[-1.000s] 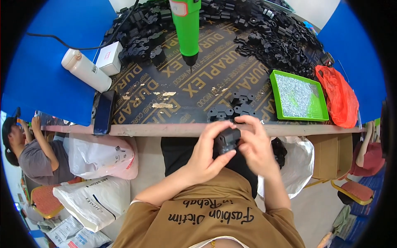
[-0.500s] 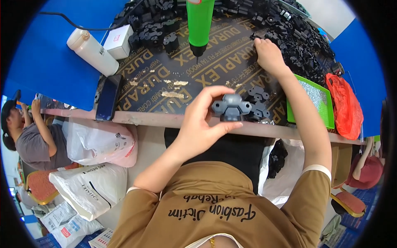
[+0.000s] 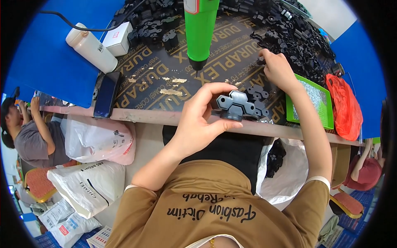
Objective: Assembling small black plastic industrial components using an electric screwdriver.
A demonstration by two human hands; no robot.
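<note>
My left hand [image 3: 197, 120] grips a black plastic bracket [image 3: 237, 101] with rounded lobes and screw holes, thumb below and fingers behind, above the table's near edge. Beyond it, my right hand [image 3: 279, 71] pinches a small black plastic part [image 3: 261, 61] between thumb and fingers; its exact shape is partly hidden. A heap of black parts [image 3: 304, 47] lies just past that hand. Between the hands, further up, a green electric screwdriver [image 3: 201, 35] hangs with its bit pointing down. Several similar black pieces [image 3: 258, 93] rest on the table right behind the held bracket.
A green tray [image 3: 331, 112] of small metal screws sits at right, beside a red plastic bag [image 3: 346, 109]. At left are a white bottle [image 3: 92, 48], a small white box [image 3: 118, 39] and a phone [image 3: 107, 94]. More black parts [image 3: 151, 29] line the back. People work on both sides.
My right hand has drawn back a little from the heap, with a small black part now showing at its fingertips. The bracket in my left hand has tilted. The screwdriver appears slightly lower.
</note>
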